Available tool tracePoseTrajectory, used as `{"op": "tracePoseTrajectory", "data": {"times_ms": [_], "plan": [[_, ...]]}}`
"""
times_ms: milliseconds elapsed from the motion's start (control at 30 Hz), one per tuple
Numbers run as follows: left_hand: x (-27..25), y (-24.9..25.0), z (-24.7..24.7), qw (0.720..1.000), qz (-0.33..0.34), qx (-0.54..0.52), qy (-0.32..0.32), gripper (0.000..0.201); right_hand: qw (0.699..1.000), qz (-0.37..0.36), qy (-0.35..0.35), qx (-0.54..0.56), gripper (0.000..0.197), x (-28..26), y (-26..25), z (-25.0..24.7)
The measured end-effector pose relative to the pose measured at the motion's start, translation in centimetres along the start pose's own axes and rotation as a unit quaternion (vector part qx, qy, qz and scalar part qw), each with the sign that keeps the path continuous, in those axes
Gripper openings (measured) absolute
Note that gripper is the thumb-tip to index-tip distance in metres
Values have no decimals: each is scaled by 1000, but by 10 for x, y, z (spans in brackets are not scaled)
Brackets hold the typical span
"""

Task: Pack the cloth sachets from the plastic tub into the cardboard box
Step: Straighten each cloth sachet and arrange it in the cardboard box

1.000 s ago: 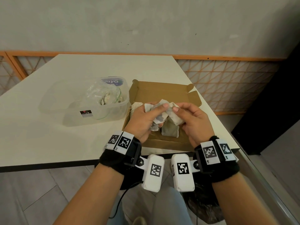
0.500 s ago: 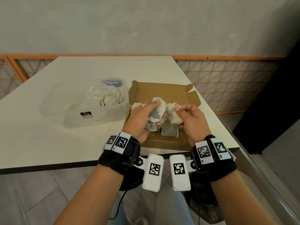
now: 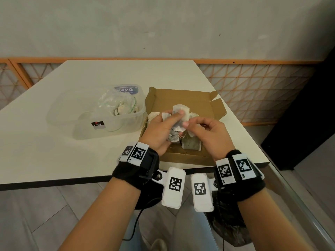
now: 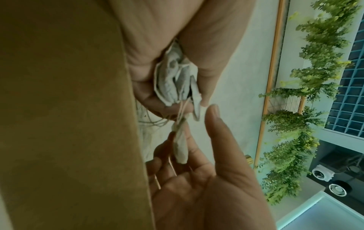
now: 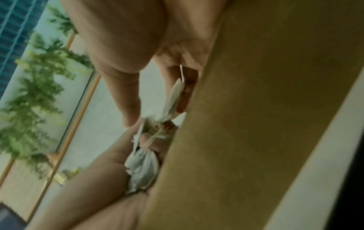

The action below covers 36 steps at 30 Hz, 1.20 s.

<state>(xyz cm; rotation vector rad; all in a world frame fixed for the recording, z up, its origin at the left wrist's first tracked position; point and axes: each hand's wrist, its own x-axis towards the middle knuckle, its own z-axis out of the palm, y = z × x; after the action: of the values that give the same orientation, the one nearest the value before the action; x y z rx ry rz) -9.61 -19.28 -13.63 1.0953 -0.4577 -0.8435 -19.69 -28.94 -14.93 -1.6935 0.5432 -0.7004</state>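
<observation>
Over the open cardboard box [image 3: 183,96] my left hand [image 3: 174,116] grips a bunch of pale cloth sachets [image 3: 178,113] with loose strings. In the left wrist view the bunch [image 4: 173,82] sits between thumb and fingers. My right hand [image 3: 194,124] is close beside it, fingers curled round one sachet [image 4: 180,147], thumb lifted near the bunch. That sachet [image 5: 174,96] also shows in the right wrist view. One grey sachet [image 3: 191,144] lies in the box under my hands, another [image 3: 153,116] at its left side. The clear plastic tub [image 3: 108,131] holds more sachets in a plastic bag [image 3: 119,109].
The tub stands just left of the box on the white table [image 3: 54,151]. The box sits near the table's front right corner, its lid flap [image 3: 217,107] raised at the back right. An orange lattice rail [image 3: 253,87] runs behind the table.
The hands parted about half a second ago, the right drawing a sachet off to the right. Now the right thumb is back next to the bunch, which sits slightly further over the box.
</observation>
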Motion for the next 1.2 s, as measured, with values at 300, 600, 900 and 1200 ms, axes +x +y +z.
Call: {"op": "tracePoseTrajectory", "data": {"times_ms": [300,600,900,1200], "plan": [[3,-3,-1,1000,3,15,-6,5,999,-22,-37,-4,8,-2,-4,1],[3,0,0,998,-42,39,-12,17,991,-5,77,107,16,0,-3,-2],[2,-2,0,1000,-3,13,-9,10,994,6,34,107,8,1,-4,-2],[3,4,-8,981,31,-184,59,19,996,-13,83,23,13,1,1,0]]}}
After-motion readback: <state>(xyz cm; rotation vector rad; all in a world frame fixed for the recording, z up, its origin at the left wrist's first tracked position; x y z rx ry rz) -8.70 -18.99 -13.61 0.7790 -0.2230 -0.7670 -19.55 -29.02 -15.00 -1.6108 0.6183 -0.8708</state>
